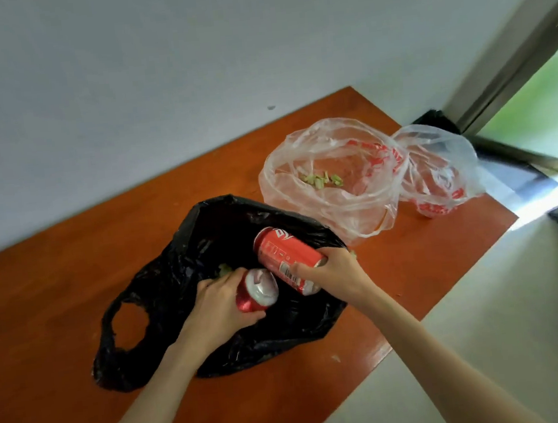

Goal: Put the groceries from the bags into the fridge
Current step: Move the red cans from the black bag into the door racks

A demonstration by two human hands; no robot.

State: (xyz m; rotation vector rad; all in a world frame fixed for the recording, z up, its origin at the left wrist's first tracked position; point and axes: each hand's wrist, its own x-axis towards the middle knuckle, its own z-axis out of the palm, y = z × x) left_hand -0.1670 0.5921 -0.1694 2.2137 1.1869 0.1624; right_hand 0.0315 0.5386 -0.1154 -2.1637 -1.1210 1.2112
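Note:
A black plastic bag (pixel 162 290) lies open on the orange-brown table (pixel 58 300). My left hand (pixel 218 302) grips a red soda can (pixel 256 293) over the bag, its silver end facing up. My right hand (pixel 331 272) grips two more red cans: one (pixel 281 248) on top with white lettering, the other (pixel 298 282) partly hidden under it. Green scraps show inside the black bag near my left fingers. No fridge is in view.
A clear plastic bag (pixel 332 179) with green vegetable bits stands behind the black one. A second clear bag with red print (pixel 437 175) sits at the table's far right corner. A white wall backs the table; a window frame (pixel 532 98) and pale floor lie to the right.

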